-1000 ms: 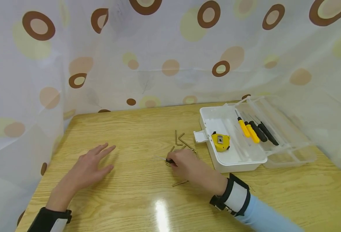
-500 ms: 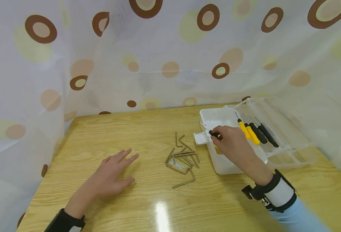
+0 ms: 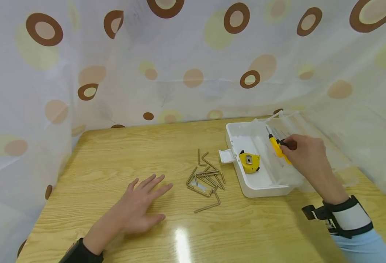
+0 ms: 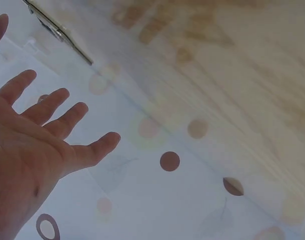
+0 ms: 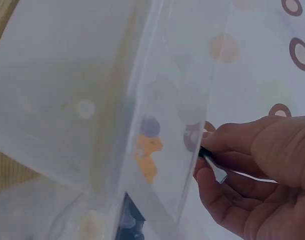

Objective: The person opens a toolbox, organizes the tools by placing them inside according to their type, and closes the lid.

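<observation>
My right hand [image 3: 308,151] pinches a small black-handled screwdriver [image 3: 289,145] above the right side of the white toolbox [image 3: 268,191]. The right wrist view shows only a dark, partly metallic bit of that screwdriver [image 5: 206,152] between the fingertips. Yellow-handled screwdrivers [image 3: 275,145] lie just under the hand, which hides the black ones there. My left hand [image 3: 138,204] is spread with straight fingers over the table, left of a loose pile of bronze hex keys [image 3: 209,179], and holds nothing. In the left wrist view the left hand [image 4: 32,145] shows its bare palm.
A yellow tape measure [image 3: 249,163] lies in the toolbox's left compartment. The box's clear lid [image 3: 324,146] is folded open to the right, and its white latch [image 3: 226,156] sticks out to the left. A patterned curtain [image 3: 179,54] hangs behind the wooden table [image 3: 140,146].
My right hand has carried the screwdriver from the hex key pile over to the toolbox's right side, uncovering the pile. My left hand has moved right, towards the hex keys.
</observation>
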Tool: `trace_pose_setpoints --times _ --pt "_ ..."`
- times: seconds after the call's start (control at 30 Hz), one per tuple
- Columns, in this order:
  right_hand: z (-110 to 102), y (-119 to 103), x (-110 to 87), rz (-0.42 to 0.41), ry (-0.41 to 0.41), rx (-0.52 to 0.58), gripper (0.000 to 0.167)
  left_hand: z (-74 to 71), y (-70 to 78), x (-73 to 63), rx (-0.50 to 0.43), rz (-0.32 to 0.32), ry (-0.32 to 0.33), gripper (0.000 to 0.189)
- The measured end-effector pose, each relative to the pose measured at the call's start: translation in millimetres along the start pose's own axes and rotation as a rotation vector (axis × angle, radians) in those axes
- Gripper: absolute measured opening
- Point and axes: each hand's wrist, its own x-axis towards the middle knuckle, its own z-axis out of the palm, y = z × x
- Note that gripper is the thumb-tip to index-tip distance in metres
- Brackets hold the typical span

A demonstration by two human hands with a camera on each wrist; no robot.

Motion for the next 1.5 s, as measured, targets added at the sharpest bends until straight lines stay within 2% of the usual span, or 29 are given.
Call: trace_pose_setpoints --times 0.27,0.5,0.6,0.7,0.8,0.87,0.93,1.03,1.1,1.2,1.3,1.4,1.5 --pt "4.9 6.5 -1.4 0.042 -0.112 -0.009 0.010 -4.3 4.0 1.9 0.017 0.002 -0.026 0.079" --pt "11.4 8.4 -1.0 0.076 -0.247 -0.080 0.022 -5.0 4.3 -0.3 0.024 0.001 -0.025 0.078" --pt "15.0 6.7 -1.5 0.065 -0.249 -0.113 0.025 -5.8 3.7 -0.6 0.035 0.003 -0.022 0.077" --pt "17.9 -0.6 -4.0 0.039 -0.176 -0.125 0.025 -7.2 3.3 -0.7 0.042 -0.001 -0.021 0.078" --pt "21.8 -17.2 -9.6 -0.035 -0.054 -0.097 0.020 -8.9 3.0 -0.6 0.042 -0.008 -0.017 0.077" --pt "26.9 -31.7 -15.5 -0.167 0.022 -0.053 0.015 -9.5 2.8 -0.7 0.041 -0.011 -0.012 0.077" --pt "33.2 -48.5 -22.5 -0.337 0.037 -0.001 0.012 -9.5 2.5 -0.9 0.041 -0.012 -0.011 0.077" --pt "43.6 -71.9 -34.6 -0.567 -0.080 0.072 0.012 -8.8 1.9 -1.7 0.044 -0.012 -0.015 0.076" --pt "49.1 -86.6 -42.2 -0.632 -0.223 0.101 0.011 -8.5 1.5 -2.1 0.049 -0.010 -0.017 0.076" --pt "57.5 -103.7 -50.9 -0.648 -0.429 0.096 0.008 -9.0 1.1 -3.2 0.053 -0.012 -0.011 0.075" --pt "68.6 -115.8 -55.0 -0.643 -0.569 0.072 0.010 -9.3 0.4 -3.8 0.049 -0.015 -0.002 0.074" --pt "80.6 -121.9 -56.9 -0.643 -0.639 0.056 0.010 -9.3 -0.1 -4.1 0.039 -0.017 0.001 0.073" --pt "89.3 -126.0 -57.3 -0.629 -0.649 0.050 0.012 -8.9 -0.2 -4.5 0.037 -0.021 0.001 0.072"
